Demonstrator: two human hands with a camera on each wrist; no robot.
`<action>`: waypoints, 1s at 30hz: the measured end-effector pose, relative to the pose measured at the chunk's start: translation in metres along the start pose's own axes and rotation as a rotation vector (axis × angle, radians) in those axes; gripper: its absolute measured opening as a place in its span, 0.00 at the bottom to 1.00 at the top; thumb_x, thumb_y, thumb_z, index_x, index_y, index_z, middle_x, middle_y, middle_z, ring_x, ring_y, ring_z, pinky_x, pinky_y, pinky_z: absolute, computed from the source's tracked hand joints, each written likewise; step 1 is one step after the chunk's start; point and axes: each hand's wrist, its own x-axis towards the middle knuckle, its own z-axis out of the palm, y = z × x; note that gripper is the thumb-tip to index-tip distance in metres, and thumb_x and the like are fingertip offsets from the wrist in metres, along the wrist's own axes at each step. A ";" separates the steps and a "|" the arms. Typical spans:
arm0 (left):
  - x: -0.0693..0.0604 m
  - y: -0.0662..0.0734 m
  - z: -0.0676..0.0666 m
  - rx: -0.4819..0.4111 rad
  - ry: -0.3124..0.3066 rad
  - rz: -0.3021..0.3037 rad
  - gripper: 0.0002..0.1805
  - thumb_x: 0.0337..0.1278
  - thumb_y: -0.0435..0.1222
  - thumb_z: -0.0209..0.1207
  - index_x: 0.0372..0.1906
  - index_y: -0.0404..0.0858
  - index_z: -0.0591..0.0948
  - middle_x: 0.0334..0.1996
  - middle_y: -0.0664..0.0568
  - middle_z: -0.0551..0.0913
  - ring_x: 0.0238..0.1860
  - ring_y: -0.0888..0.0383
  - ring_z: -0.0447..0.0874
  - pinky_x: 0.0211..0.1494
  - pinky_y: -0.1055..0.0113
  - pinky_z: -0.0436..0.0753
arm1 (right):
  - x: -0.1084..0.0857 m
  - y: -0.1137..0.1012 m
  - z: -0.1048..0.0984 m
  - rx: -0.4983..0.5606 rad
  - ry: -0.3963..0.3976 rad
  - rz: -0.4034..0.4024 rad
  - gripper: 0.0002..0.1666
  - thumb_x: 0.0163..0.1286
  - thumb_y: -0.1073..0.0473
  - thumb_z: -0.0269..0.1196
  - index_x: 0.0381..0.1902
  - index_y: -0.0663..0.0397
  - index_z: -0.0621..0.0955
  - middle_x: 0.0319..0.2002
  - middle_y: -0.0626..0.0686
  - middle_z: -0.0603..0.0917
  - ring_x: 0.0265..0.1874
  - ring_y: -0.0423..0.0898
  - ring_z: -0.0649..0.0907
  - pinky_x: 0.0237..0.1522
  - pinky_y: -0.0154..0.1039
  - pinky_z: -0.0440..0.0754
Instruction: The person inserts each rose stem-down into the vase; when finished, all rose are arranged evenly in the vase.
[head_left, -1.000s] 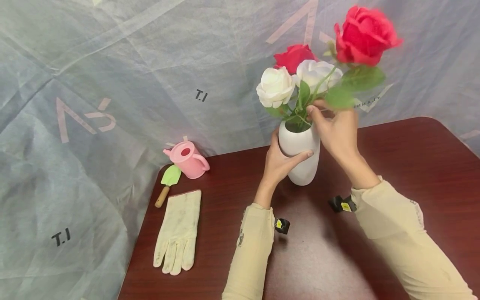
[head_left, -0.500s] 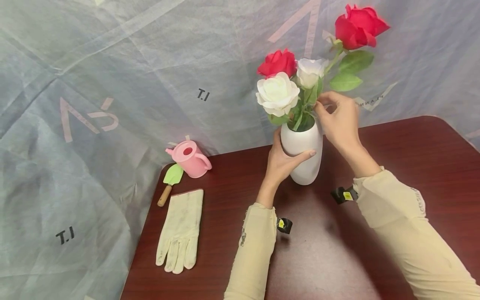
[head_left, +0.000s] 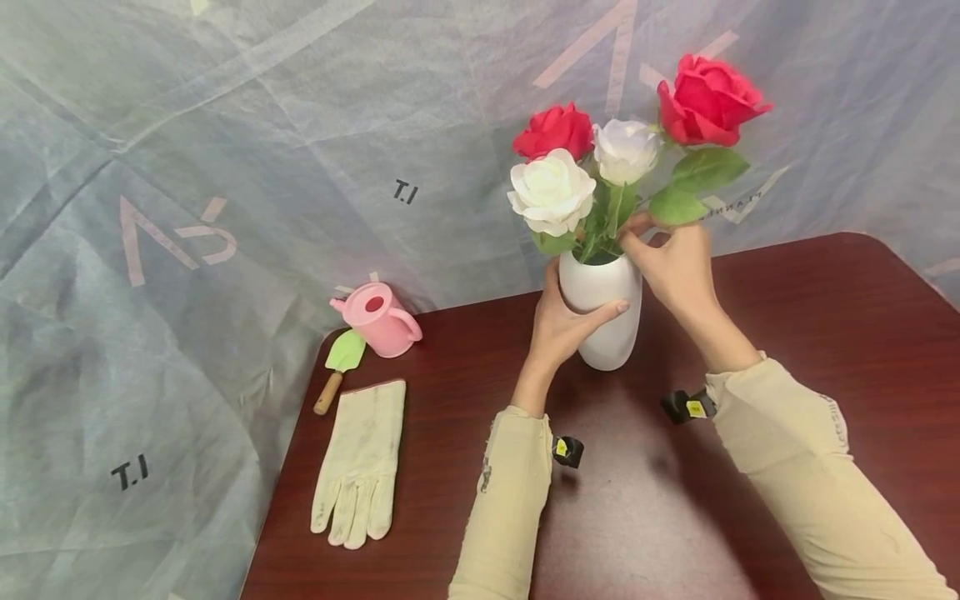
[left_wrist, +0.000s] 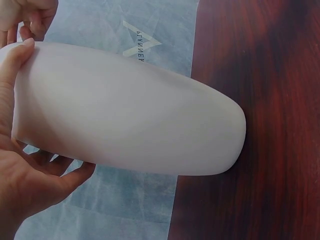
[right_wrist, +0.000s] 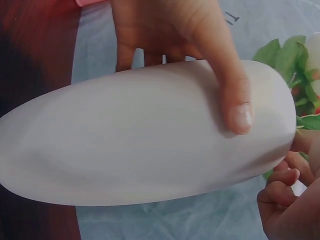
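A white vase (head_left: pixel 609 325) stands upright on the table, and my left hand (head_left: pixel 558 325) grips its upper body, thumb across the front. Beside the vase's mouth, my right hand (head_left: pixel 678 262) pinches the stem of a red rose (head_left: pixel 708 102) with green leaves (head_left: pixel 708 169); the fingertips are partly hidden behind the leaves. Another red rose (head_left: pixel 555 132) and two white roses, a front one (head_left: pixel 551 192) and a rear one (head_left: pixel 626 152), stand in the vase. In the right wrist view, curled fingers of the right hand (right_wrist: pixel 290 200) sit at the vase's rim.
On the left of the dark red table (head_left: pixel 465 383) are a pink watering can (head_left: pixel 381 321), a green trowel (head_left: pixel 345 352) with a wooden handle, and a white glove (head_left: pixel 362 462). A grey sheet (head_left: pixel 300 167) hangs behind the table.
The right hand's red rose rose slightly, then came down lower beside the vase's mouth. The other roses shifted a little left. The left hand keeps its hold on the vase.
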 end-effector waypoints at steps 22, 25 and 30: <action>0.000 -0.003 -0.009 0.022 0.006 -0.005 0.48 0.37 0.51 0.72 0.65 0.56 0.57 0.48 0.60 0.74 0.45 0.64 0.75 0.46 0.64 0.76 | 0.011 -0.049 -0.016 0.112 0.118 0.079 0.15 0.64 0.59 0.59 0.44 0.61 0.83 0.12 0.44 0.74 0.11 0.36 0.67 0.17 0.32 0.61; -0.001 -0.005 -0.008 0.025 0.010 -0.010 0.48 0.36 0.51 0.72 0.65 0.58 0.57 0.48 0.60 0.74 0.45 0.64 0.75 0.46 0.63 0.76 | 0.024 -0.050 -0.011 0.199 0.136 0.121 0.14 0.62 0.59 0.61 0.41 0.61 0.84 0.15 0.43 0.79 0.16 0.36 0.72 0.21 0.31 0.66; -0.001 -0.006 -0.004 0.027 0.008 -0.018 0.50 0.36 0.53 0.72 0.66 0.60 0.56 0.49 0.61 0.73 0.46 0.64 0.75 0.46 0.63 0.76 | 0.030 -0.049 -0.010 0.299 0.185 0.126 0.05 0.58 0.61 0.64 0.29 0.53 0.87 0.12 0.43 0.76 0.14 0.37 0.72 0.20 0.31 0.67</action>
